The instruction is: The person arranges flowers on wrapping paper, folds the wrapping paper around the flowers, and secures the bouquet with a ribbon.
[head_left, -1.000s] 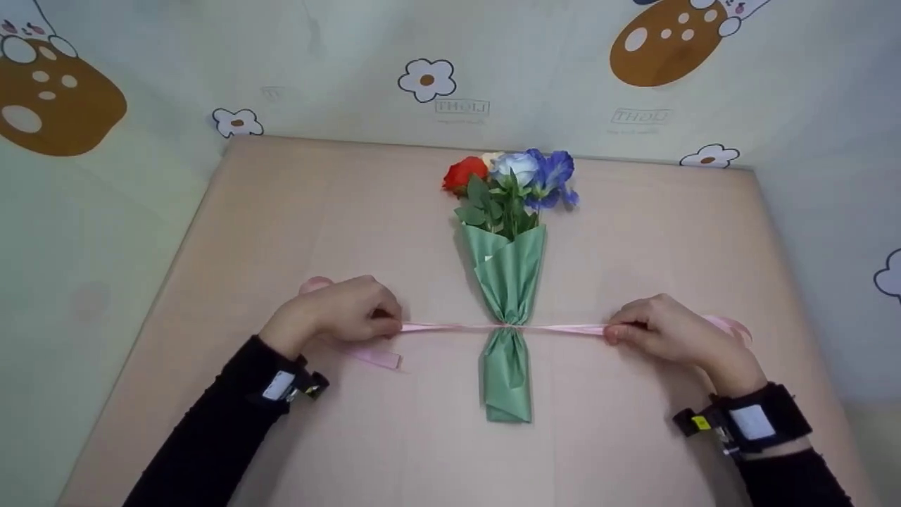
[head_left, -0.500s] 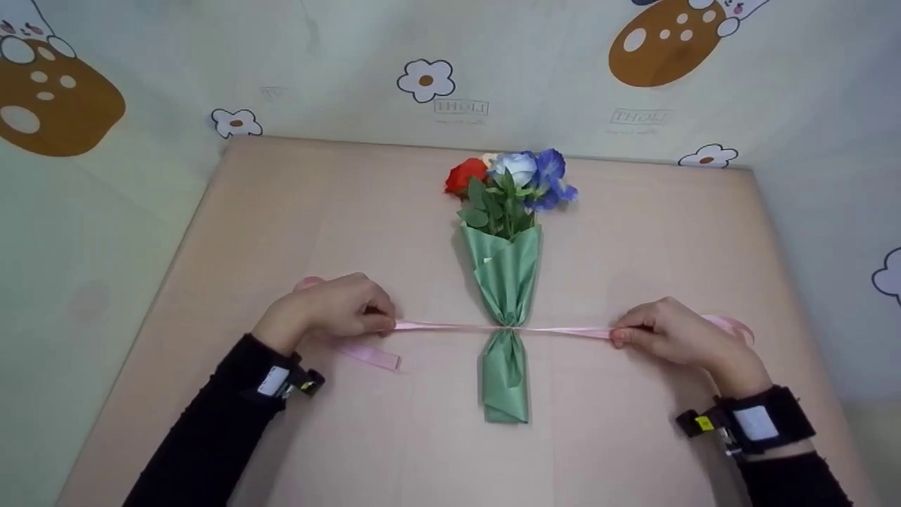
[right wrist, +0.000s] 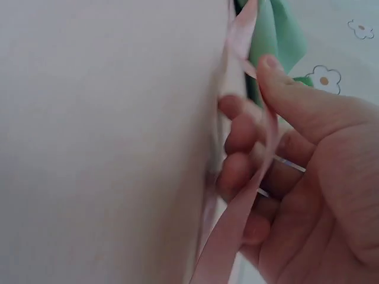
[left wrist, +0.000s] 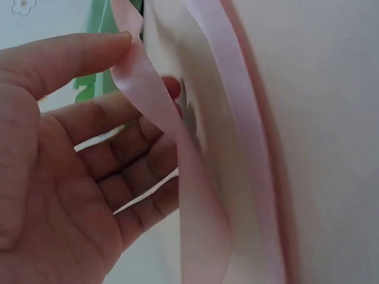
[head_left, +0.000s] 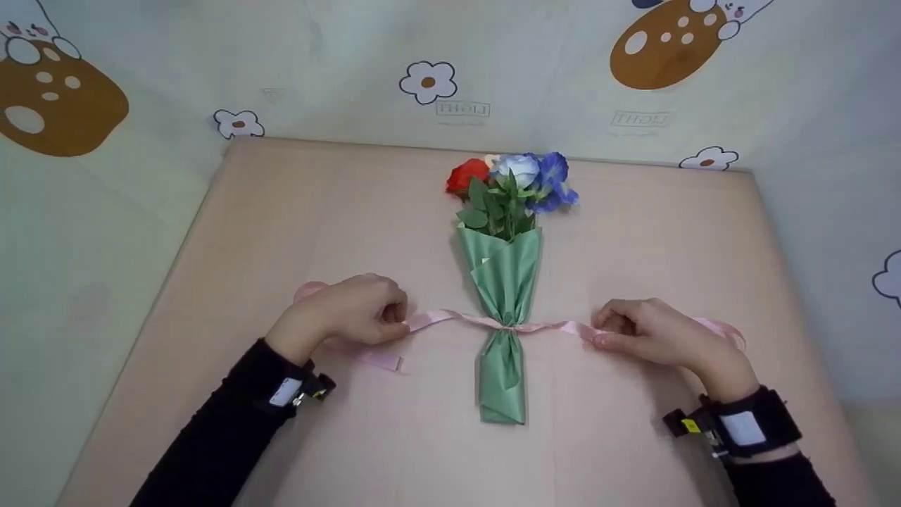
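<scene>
A bouquet in green wrapping paper (head_left: 501, 271) lies on the table, its red rose (head_left: 466, 176), pale blue rose (head_left: 517, 170) and blue-violet flower (head_left: 554, 179) pointing away from me. Around its gathered waist runs a pink ribbon (head_left: 556, 327), slack and wavy on both sides. My left hand (head_left: 359, 310) holds one side of it between thumb and fingers; in the left wrist view the thumb (left wrist: 100, 53) touches the ribbon's edge. On the other side my right hand (head_left: 651, 331) holds the ribbon, which crosses its loosely curled fingers (right wrist: 240, 168) in the right wrist view.
The light pink tabletop (head_left: 394, 451) spreads around the bouquet. A loose ribbon tail (head_left: 380, 360) lies below my left hand. Behind the table stands a pale backdrop (head_left: 338, 56) printed with flowers and brown spotted shapes.
The ribbon was stretched straight and taut between my hands; now it hangs slack and wavy. Both hands have moved inward, closer to the bouquet, and the bouquet's lower end has shifted slightly left.
</scene>
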Available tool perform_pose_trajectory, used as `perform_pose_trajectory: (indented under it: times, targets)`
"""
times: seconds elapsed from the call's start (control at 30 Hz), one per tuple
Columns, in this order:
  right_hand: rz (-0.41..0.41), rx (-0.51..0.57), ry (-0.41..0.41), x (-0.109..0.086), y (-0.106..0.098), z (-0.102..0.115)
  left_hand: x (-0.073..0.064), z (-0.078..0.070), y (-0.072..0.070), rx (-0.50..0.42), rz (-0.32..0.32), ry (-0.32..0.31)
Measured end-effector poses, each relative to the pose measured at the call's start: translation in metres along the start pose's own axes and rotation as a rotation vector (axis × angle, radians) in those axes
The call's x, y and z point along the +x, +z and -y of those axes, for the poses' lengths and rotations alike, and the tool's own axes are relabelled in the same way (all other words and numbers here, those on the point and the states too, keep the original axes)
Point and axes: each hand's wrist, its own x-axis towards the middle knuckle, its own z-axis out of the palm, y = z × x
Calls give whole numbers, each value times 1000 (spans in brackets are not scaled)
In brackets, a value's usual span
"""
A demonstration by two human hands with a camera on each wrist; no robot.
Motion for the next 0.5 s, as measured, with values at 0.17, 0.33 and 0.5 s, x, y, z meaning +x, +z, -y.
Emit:
perform_pose_trajectory:
  times: [0.17,0.33,0.5]
  targets:
    - [-21,-59,-43,12,8,16,19,-20,11,65,-33,52]
    - [-65,-140,-119,28,21,31,38,-34,25,132,-98,103]
    - [-130,-231,-231,39,30,36,50,-36,36,201,-173,165]
